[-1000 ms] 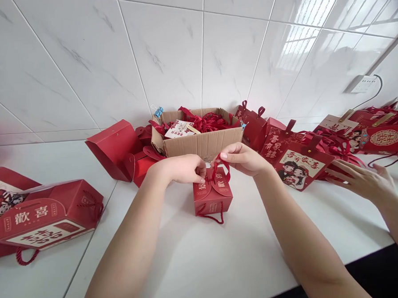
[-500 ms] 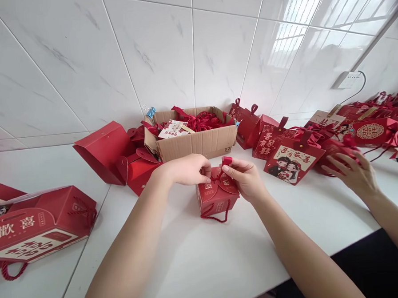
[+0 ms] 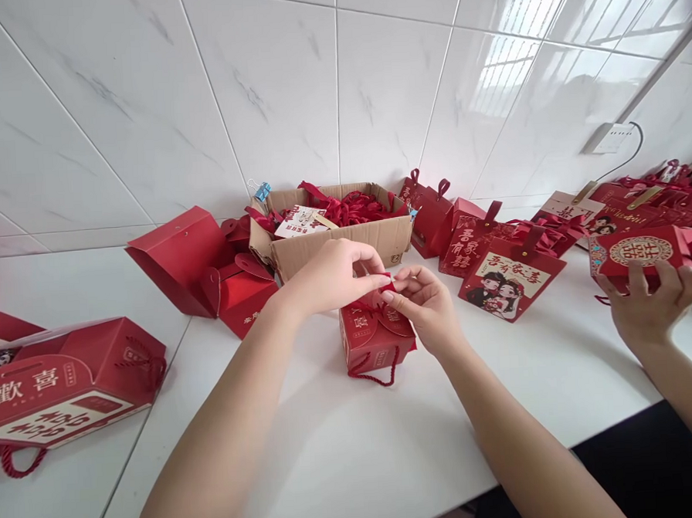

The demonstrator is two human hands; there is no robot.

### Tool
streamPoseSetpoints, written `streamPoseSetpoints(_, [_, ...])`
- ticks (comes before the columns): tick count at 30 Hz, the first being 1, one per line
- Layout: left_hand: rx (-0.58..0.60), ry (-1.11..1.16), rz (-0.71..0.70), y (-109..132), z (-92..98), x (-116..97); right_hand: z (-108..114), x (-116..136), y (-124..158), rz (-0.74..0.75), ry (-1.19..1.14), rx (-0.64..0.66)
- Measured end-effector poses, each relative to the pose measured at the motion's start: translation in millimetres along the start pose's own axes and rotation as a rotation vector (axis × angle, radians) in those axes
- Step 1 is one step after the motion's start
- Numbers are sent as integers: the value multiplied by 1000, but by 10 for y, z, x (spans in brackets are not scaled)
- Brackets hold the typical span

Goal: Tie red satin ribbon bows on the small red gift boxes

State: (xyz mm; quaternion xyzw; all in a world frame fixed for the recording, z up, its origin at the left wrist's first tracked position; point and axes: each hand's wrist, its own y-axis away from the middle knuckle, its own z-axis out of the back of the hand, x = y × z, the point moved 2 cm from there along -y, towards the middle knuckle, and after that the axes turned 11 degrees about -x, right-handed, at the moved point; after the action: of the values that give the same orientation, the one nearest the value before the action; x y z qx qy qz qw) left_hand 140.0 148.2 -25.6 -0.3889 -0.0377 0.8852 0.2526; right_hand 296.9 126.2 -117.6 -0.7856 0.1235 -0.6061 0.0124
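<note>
Left hand: pinching red ribbon.
Right hand: pinching it too.
Ribbon: I see it mid-frame, atop the box, between both hands.

There are the person's two hands, one co-worker's hand, one carton, one socket and probably twelve-plus red boxes.

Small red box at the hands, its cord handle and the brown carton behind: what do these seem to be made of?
Small red box: probably coated paperboard with a soft sheen, judging by its folded edges and printed characters. Cord handle: textile, likely synthetic, with a ropelike twist; exact fibre unclear. Brown carton: likely corrugated cardboard, matte, with plain, slightly rippled walls.
</note>
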Motion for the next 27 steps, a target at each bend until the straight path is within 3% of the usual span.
streamPoseSetpoints(6, [-73, -22, -29, -21, -2, 18, 9, -5, 6, -8, 184, 45])
streamPoseSetpoints(12, [-86, -12, -74, -25, 24, 29, -20, 11, 1, 15, 145, 64])
streamPoseSetpoints(22, [-76, -22, -69, -11, 29, 2, 7, -53, -10, -86, 121, 33])
streamPoseSetpoints(25, [-26, -19, -32, -16, 43, 46, -11, -56, -16, -71, 109, 24])
streamPoseSetpoints(27, [73, -35, 37, -11, 64, 101, -23, -56, -18, -70, 84, 5])
